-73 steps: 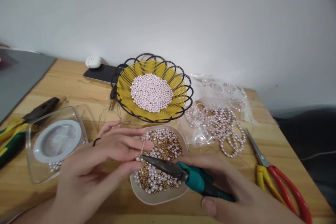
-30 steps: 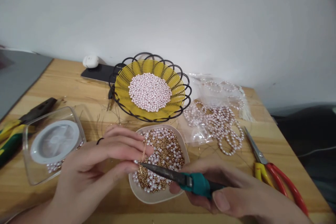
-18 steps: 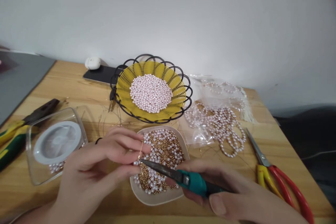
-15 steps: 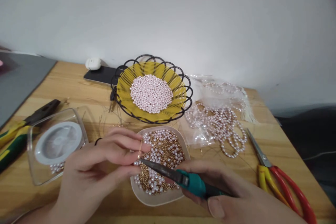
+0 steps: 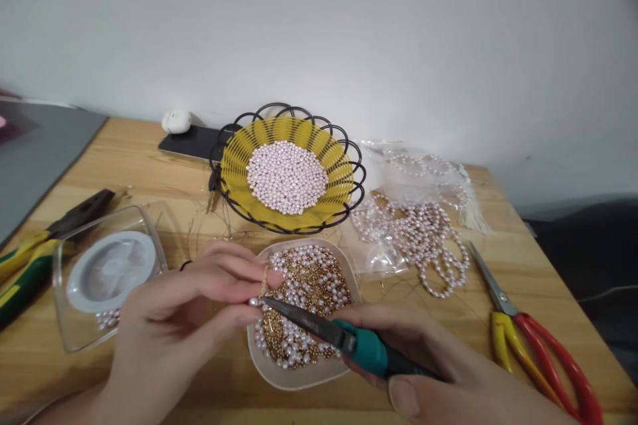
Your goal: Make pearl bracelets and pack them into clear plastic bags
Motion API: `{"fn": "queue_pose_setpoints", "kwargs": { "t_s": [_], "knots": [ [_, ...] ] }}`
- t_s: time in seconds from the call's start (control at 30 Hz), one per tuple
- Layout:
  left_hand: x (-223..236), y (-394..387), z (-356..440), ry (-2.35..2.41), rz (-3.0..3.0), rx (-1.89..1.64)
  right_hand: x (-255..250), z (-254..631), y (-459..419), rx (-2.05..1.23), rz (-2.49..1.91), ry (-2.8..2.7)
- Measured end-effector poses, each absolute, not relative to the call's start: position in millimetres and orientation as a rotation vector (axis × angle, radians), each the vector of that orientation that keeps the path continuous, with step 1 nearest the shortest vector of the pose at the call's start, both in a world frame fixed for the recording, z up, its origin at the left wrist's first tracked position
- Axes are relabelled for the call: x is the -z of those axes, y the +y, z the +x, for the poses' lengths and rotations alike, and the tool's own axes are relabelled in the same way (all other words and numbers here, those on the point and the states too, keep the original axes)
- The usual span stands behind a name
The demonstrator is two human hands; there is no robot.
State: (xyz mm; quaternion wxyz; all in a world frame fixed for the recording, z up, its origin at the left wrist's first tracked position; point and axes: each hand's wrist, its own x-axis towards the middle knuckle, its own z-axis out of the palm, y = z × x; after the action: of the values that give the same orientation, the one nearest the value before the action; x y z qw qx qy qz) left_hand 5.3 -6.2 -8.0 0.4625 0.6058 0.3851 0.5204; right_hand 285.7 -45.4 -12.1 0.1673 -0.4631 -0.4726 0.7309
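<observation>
Between thumb and fingers, my left hand point(image 5: 194, 309) pinches a small pearl bead point(image 5: 254, 302) with a thin gold chain point(image 5: 264, 279) by it. My right hand point(image 5: 423, 358) is closed around teal-handled needle-nose pliers point(image 5: 319, 329). The plier tips meet the chain and bead at my left fingertips; what exactly lies between the jaws is too small to tell. Beneath both hands stands a pale dish point(image 5: 296, 382) filled with gold and pearly beads point(image 5: 304, 305).
A yellow basket point(image 5: 339, 166) of pearl beads stands behind the dish. Bead strands point(image 5: 428, 239) and a plastic bag lie to the right, near scissors point(image 5: 508, 312). Left are a clear box point(image 5: 60, 305) with a spool point(image 5: 112, 272), pliers point(image 5: 54, 232), and a phone point(image 5: 192, 141) behind.
My left fingertips and the bead have shifted slightly left, and the plier tips have followed a little. Everything else stays where it was.
</observation>
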Motion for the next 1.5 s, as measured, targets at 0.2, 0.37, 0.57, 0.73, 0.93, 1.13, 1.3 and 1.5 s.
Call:
{"fn": "queue_pose_setpoints", "kwargs": {
  "t_s": [0.2,0.37,0.57,0.73,0.93,1.13,1.3,1.5],
  "knots": [
    [10,-6,5,0.945,1.494,-1.303,11,285,-46,-2.1,-1.335,-1.342],
    [13,-5,4,0.95,1.534,-1.32,10,282,-44,-2.158,-1.348,-1.307],
    [11,-2,5,0.979,1.566,-1.304,2,279,-40,-2.218,-1.318,-1.366],
    [9,-2,7,1.016,1.597,-1.264,0,283,-42,-2.147,-1.368,-1.395],
    [8,-3,4,1.022,1.658,-1.199,2,284,-39,-2.162,-1.283,-1.262],
    [10,-3,4,1.026,1.755,-1.253,0,278,-32,-2.306,-1.215,-1.118],
    [13,-7,0,1.064,1.89,-1.247,-2,275,-33,-2.289,-1.266,-1.131],
    [14,-7,-5,1.126,1.986,-1.227,-4,274,-41,-2.214,-1.386,-1.295]
  ]
}}
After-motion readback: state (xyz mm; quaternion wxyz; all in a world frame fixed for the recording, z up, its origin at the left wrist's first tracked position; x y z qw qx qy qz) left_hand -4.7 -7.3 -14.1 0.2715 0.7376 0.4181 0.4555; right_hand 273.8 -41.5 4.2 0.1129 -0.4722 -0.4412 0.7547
